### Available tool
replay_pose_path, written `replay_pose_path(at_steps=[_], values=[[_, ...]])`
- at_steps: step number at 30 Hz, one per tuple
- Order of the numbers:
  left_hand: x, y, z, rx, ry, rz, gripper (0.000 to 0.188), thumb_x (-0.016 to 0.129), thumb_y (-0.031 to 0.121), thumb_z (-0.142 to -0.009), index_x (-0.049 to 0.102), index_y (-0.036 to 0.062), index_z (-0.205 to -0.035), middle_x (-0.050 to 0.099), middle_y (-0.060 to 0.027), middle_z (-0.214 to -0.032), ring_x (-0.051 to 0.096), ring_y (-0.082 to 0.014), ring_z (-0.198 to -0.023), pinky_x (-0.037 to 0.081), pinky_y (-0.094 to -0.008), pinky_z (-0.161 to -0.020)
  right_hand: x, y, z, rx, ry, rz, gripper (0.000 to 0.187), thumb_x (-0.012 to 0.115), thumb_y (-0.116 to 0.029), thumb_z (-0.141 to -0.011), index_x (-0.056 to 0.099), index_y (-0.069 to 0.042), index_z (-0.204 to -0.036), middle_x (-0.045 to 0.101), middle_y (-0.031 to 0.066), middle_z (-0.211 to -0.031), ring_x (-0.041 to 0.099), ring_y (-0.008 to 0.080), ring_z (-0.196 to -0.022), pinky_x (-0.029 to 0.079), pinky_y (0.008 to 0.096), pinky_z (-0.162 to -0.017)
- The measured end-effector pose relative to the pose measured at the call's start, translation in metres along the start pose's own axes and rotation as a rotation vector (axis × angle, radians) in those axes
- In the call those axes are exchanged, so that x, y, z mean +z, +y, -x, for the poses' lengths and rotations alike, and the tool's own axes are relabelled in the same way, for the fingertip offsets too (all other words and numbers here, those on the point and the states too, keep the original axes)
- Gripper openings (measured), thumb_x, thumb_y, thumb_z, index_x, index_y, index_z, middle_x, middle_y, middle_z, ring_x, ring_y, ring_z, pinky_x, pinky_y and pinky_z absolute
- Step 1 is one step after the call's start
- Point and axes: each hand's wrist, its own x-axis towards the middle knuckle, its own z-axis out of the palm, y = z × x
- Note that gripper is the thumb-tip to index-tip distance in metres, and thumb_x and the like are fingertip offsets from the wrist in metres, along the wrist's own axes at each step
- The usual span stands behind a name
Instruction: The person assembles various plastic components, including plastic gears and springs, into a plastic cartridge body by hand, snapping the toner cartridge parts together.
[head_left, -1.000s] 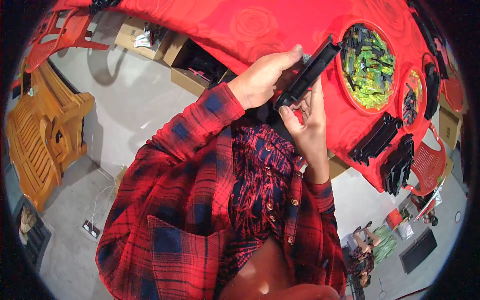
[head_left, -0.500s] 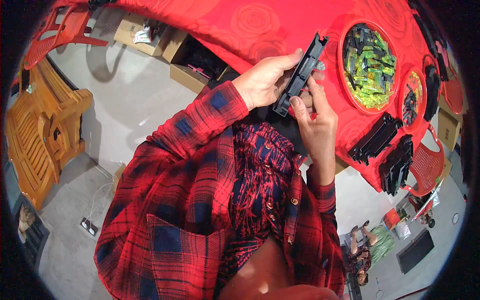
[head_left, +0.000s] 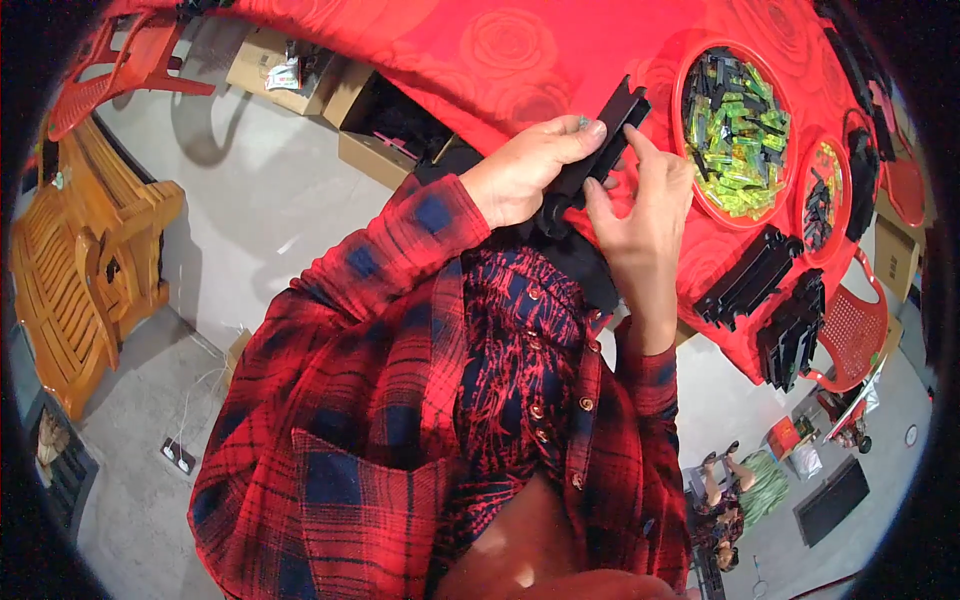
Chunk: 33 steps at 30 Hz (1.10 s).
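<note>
A long black plastic channel-shaped part point(head_left: 607, 148) slants between my hands, over the near edge of the red-covered table. My left hand point(head_left: 532, 170) is closed round its left side, thumb lying on top. Against the right side rest the thumb and forefinger of my right hand point(head_left: 648, 205); its other fingers are partly hidden. To the right stands a red round tray point(head_left: 683, 140) heaped with yellow-green and black small pieces point(head_left: 742, 135). Beyond it is a smaller red tray point(head_left: 846, 190) with small black pieces point(head_left: 818, 212).
Stacked black plastic parts point(head_left: 748, 275) lie at the table's right edge, with a second stack point(head_left: 792, 330) beside them. An open cardboard box point(head_left: 375, 160) is left of the table. A wooden bench point(head_left: 90, 270) stands at far left, a red chair point(head_left: 855, 335) at right. Another person point(head_left: 722, 510) sits at lower right.
The black part has been turned, so its inner ribs no longer face up and a smoother side shows. My right hand has shifted slightly right and up, its forefinger now along the part.
</note>
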Motion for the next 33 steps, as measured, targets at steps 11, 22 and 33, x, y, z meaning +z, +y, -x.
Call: replay_pose_path(at_steps=[11,22,33], values=[[0.004,-0.004,0.000,0.052,0.056,-0.166,0.030,0.057,0.028,-0.103,0.058,0.0033,-0.120,0.063,-0.0030,-0.105,0.061,-0.0123,-0.092,0.052,-0.0283,-0.081,0.020,0.016,-0.005,-0.046,-0.001,0.082,0.056,0.073,-0.017,-0.072,0.054,-0.004,-0.123,0.056,0.0127,-0.109,0.049,0.0313,-0.110,0.036,0.0472,-0.089],[0.004,-0.007,0.003,0.013,0.086,-0.110,0.029,0.058,0.025,-0.102,0.060,0.0014,-0.118,0.067,-0.0062,-0.107,0.064,-0.0162,-0.096,0.053,-0.0323,-0.088,0.022,0.023,0.000,0.007,0.008,-0.027,0.055,0.076,-0.015,-0.067,0.054,-0.002,-0.116,0.053,0.0151,-0.104,0.053,0.0336,-0.100,0.035,0.0446,-0.088],[-0.002,-0.005,0.005,-0.034,0.081,-0.046,0.024,0.058,0.021,-0.101,0.062,0.0002,-0.113,0.069,-0.0094,-0.103,0.068,-0.0192,-0.091,0.055,-0.0335,-0.084,0.026,0.022,0.004,-0.020,0.030,0.033,0.057,0.078,-0.016,-0.065,0.054,-0.002,-0.115,0.052,0.0158,-0.103,0.051,0.0346,-0.099,0.035,0.0455,-0.090]])
